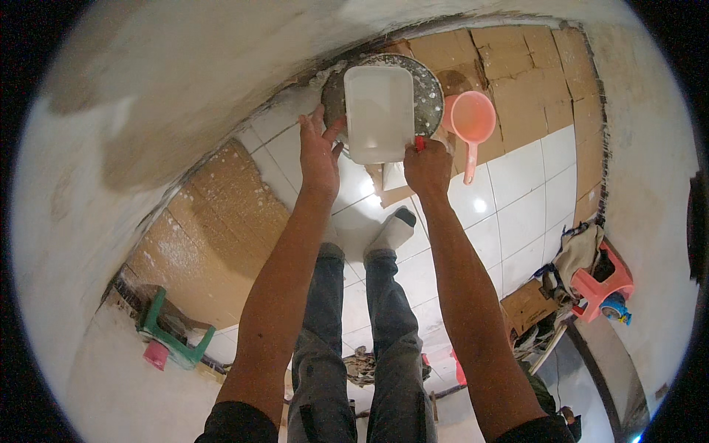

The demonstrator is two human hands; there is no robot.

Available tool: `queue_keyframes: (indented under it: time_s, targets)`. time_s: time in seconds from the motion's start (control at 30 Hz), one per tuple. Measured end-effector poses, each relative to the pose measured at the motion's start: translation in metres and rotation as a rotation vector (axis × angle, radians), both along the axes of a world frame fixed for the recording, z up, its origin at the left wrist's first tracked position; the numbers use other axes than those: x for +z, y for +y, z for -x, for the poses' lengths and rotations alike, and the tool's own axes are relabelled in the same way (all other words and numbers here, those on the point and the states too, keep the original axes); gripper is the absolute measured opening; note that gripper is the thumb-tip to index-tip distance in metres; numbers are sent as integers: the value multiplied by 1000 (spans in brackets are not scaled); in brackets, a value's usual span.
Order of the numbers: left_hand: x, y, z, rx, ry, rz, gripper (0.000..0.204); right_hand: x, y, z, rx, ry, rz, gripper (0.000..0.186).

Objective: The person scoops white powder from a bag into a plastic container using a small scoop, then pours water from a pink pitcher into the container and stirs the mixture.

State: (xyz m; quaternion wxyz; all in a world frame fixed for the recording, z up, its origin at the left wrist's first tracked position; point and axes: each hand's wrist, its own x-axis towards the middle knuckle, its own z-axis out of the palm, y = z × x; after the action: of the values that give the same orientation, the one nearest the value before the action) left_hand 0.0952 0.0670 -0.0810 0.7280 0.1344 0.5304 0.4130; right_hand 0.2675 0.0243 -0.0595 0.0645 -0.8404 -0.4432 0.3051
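A white rectangular plastic tray (379,111) sits over a round dark tub (430,92) spattered with white. My left hand (320,151) is beside the tray's left edge, fingers spread. Whether its fingertips touch the tray I cannot tell. My right hand (428,168) is closed at the tray's near right corner, around a red handle (420,142); the rest of that tool is hidden. A pink dipper (473,118) stands just to the right of the tub, its handle toward me. Below the tray, part of a small white bag (394,176) shows.
Cardboard sheets (524,81) cover the white tile floor (509,184) at the back right, with another sheet (199,229) at left. A plastered wall (185,88) curves along the left. A green stool (173,332) is at left; a pink stool (602,284) with cloth stands at right.
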Motion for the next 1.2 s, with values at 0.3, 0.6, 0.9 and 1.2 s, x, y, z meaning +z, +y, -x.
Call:
queue_keyframes:
  time_s: [0.3,0.6,0.9,1.2]
  targets:
    - [7,-4,0,106,-197,39,80,-8,-5,6,81,-166,-81,21]
    - [21,-4,-7,156,-244,89,83,-12,-9,0,74,-176,-236,22]
    - [22,0,-5,184,-284,46,82,-17,-10,-11,52,-83,-111,27]
    - [1,1,0,110,12,-170,66,-18,-11,-19,46,-46,-181,22]
